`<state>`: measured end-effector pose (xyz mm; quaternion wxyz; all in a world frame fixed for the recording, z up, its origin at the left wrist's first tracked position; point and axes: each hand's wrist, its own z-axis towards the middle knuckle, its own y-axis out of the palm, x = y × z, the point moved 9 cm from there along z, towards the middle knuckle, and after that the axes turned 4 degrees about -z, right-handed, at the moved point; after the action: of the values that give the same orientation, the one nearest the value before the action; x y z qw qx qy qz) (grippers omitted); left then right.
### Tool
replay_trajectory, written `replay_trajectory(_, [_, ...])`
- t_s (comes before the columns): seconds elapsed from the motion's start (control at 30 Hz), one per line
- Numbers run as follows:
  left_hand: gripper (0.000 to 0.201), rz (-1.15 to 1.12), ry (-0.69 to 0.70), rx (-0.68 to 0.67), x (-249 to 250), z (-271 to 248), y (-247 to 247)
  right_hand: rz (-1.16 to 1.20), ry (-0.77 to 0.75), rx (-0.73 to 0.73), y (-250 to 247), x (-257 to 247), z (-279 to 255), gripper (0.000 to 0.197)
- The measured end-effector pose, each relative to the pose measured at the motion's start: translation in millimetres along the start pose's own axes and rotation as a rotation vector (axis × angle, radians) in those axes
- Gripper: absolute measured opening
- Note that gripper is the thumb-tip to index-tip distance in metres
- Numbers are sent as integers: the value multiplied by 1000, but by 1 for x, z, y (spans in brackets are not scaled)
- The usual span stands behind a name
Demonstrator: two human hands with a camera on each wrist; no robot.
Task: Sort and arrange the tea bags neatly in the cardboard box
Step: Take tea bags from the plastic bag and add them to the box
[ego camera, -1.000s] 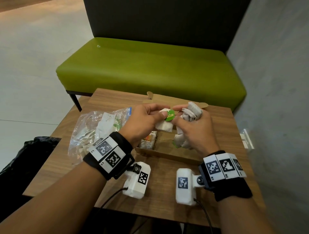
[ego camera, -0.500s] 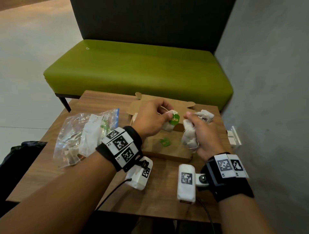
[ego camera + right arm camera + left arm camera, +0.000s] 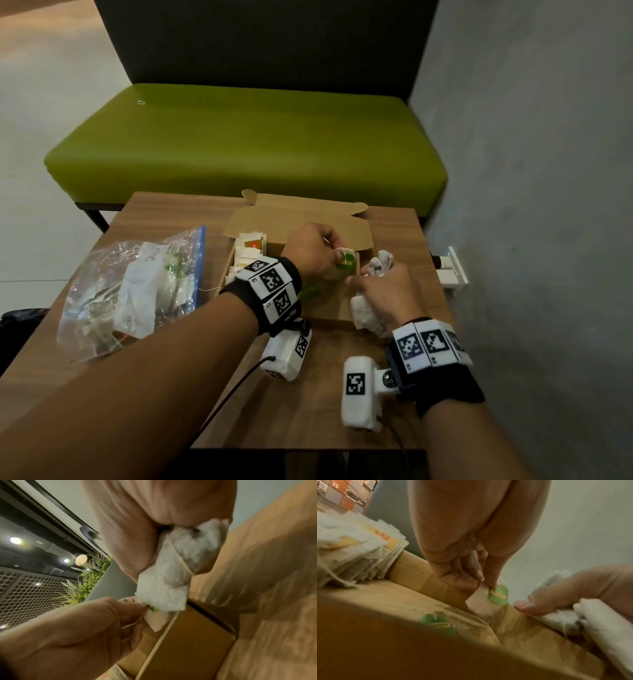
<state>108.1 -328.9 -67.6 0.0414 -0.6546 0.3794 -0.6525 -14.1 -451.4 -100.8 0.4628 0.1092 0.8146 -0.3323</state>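
L hand [image 3: 317, 251] is pinching one green-tagged tea bag [image 3: 485, 602] betw thumb and fingertips, thumb pressing right at the green tag; bag is hanging over the cardboard box [image 3: 354, 228] at its right side, lower corner looking close to the box floor by the right wall. R hand [image 3: 383, 291] is gripping a wad of white tea bags [image 3: 173, 574], fingers curled round it w/ strings trailing; it's hovering just outside the box's right wall, over the near-right part of the table [image 3: 318, 411]. R thumb is sitting just beside the pinched bag, not touching as far as I can tell.

Progress: partway, I'd say. A stack of yellow/red-tagged bags [image 3: 248, 250] is already standing packed along the box's left side. One loose green tag [image 3: 436, 622] is lying on the box floor near the front wall; its bag isn't clearly showing. Middle and right of the box floor are mostly showing bare cardboard. Still left, prob: this bag, the R-hand wad, plus whatever's in the clear zip bag [image 3: 137, 291] lying on the table's left side, which is looking fairly full.

Around: box lid flap is standing open at the far edge. Green bench [image 3: 246, 144] beyond the table's far edge, grey wall on the right. In the way: nothing much; trailing strings may be snagging, and the R hand is crowding the right wall.
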Motion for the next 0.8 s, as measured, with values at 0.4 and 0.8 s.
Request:
replay_trajectory(0.4, [16, 149, 49, -68, -8, 5, 3, -100, -15, -11, 4, 2, 9, 27])
replay_trajectory(0.8, [5, 358, 73, 30, 0, 7, 4, -94, -2, -16, 2, -1, 3, 30])
